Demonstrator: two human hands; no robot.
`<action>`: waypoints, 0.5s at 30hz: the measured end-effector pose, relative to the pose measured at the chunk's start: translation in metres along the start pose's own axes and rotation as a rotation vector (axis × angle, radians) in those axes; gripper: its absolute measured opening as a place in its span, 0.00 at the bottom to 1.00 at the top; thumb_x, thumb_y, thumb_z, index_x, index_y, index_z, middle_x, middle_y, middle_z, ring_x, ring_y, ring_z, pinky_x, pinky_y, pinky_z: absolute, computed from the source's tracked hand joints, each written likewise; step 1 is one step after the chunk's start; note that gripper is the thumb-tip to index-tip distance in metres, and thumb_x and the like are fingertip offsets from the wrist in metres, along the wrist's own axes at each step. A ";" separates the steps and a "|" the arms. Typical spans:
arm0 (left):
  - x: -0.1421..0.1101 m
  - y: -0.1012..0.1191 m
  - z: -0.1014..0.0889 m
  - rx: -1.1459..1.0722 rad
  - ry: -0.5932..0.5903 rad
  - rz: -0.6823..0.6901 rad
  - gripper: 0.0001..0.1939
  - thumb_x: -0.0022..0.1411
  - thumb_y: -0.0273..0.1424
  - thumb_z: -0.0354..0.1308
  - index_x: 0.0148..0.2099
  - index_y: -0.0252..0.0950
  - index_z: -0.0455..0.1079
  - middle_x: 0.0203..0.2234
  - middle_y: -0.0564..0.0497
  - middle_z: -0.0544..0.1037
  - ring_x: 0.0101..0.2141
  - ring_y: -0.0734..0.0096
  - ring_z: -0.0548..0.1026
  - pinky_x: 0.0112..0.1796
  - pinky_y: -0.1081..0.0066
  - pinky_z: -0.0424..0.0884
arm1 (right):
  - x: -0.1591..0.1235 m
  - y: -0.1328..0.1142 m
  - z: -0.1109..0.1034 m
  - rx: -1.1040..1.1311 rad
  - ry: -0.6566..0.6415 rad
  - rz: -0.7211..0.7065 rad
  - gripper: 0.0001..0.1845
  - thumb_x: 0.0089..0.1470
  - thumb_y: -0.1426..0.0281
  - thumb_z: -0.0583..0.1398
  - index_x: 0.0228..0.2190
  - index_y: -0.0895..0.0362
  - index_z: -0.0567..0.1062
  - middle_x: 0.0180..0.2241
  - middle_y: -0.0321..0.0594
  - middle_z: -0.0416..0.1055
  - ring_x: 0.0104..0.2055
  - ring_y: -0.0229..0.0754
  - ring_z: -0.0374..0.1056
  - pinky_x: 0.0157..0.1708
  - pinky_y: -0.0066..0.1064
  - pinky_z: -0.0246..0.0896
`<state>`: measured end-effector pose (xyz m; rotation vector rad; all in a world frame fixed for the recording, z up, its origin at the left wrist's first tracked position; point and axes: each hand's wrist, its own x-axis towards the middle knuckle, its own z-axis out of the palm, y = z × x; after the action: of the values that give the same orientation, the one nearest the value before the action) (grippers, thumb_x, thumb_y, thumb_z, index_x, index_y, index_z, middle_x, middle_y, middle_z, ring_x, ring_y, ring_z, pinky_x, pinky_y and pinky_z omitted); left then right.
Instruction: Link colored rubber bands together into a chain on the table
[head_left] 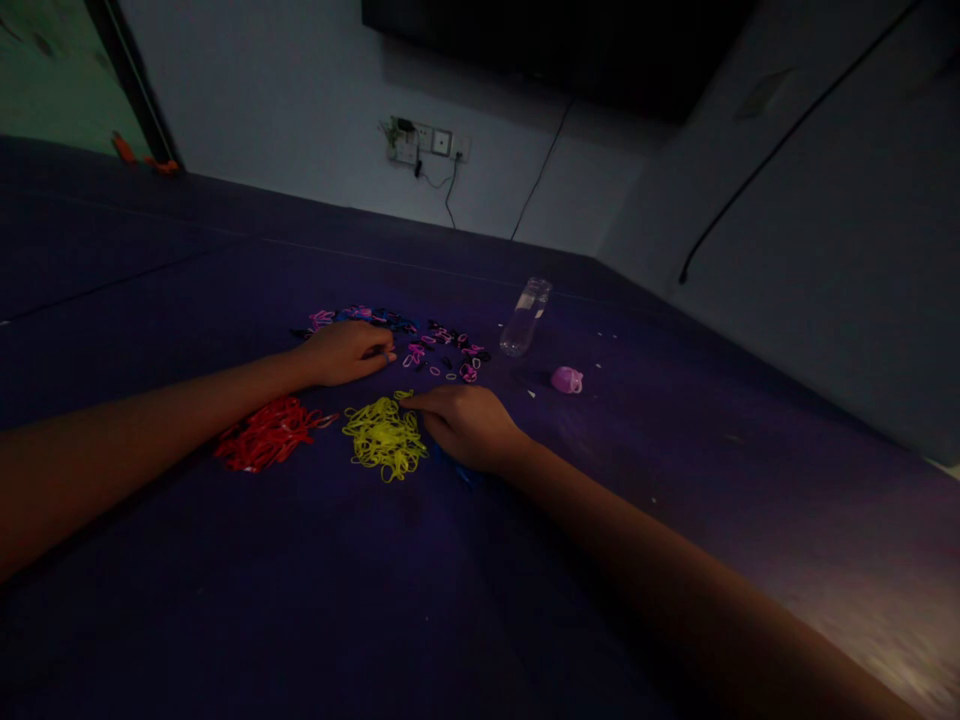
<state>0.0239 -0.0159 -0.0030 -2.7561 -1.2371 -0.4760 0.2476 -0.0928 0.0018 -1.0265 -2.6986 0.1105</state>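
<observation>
Above the mixed pink, black and blue rubber bands (442, 338), my left hand (346, 352) is closed, thumb and fingers curled together. A bluish speck shows at its fingertips, too small to name. My right hand (472, 425) reaches in from the right, its index finger stretched out to the upper edge of a pile of yellow rubber bands (384, 437); its other fingers are partly hidden. Red rubber bands (266, 435) form a pile below my left wrist. Some blue bands (463, 473) show partly from under my right hand.
A clear plastic bottle (526, 318) lies beyond the bands on the dark purple surface (337, 580). A small pink object (567, 380) and white scraps are to its right. Wall sockets (431, 142) with cables and a dark screen (562, 45) are at the back.
</observation>
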 end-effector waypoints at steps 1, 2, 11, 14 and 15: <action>0.000 0.000 0.000 -0.003 -0.001 -0.002 0.12 0.63 0.36 0.48 0.32 0.35 0.67 0.23 0.52 0.70 0.27 0.70 0.68 0.30 0.72 0.58 | 0.000 0.000 0.000 0.000 0.006 -0.005 0.22 0.57 0.75 0.51 0.49 0.52 0.74 0.48 0.38 0.74 0.47 0.40 0.71 0.44 0.31 0.65; 0.000 0.001 0.000 -0.007 -0.002 -0.005 0.12 0.63 0.36 0.48 0.32 0.35 0.67 0.23 0.52 0.70 0.27 0.70 0.68 0.30 0.72 0.58 | 0.000 0.000 0.001 0.001 0.012 -0.009 0.22 0.57 0.75 0.51 0.49 0.52 0.74 0.48 0.38 0.74 0.47 0.39 0.71 0.44 0.30 0.64; 0.000 0.001 -0.001 -0.012 -0.007 0.000 0.12 0.63 0.36 0.48 0.30 0.35 0.66 0.22 0.52 0.69 0.25 0.71 0.67 0.29 0.72 0.58 | -0.001 0.000 0.000 0.008 0.003 -0.004 0.22 0.57 0.74 0.50 0.49 0.54 0.74 0.49 0.39 0.73 0.48 0.42 0.70 0.44 0.31 0.64; 0.000 0.001 -0.001 -0.012 -0.008 -0.006 0.12 0.62 0.36 0.48 0.30 0.35 0.65 0.22 0.52 0.69 0.25 0.71 0.67 0.28 0.72 0.58 | -0.001 0.000 0.000 0.005 -0.002 -0.010 0.22 0.57 0.74 0.50 0.49 0.53 0.74 0.49 0.38 0.73 0.48 0.41 0.70 0.44 0.31 0.64; 0.000 0.001 -0.001 -0.013 -0.009 -0.009 0.13 0.62 0.36 0.48 0.30 0.35 0.65 0.22 0.52 0.69 0.25 0.71 0.67 0.28 0.72 0.58 | -0.001 0.000 0.000 0.000 -0.003 -0.012 0.22 0.57 0.74 0.50 0.50 0.53 0.74 0.49 0.38 0.73 0.48 0.41 0.70 0.44 0.31 0.64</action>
<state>0.0249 -0.0167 -0.0015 -2.7676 -1.2539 -0.4744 0.2479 -0.0935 0.0016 -1.0105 -2.7072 0.1095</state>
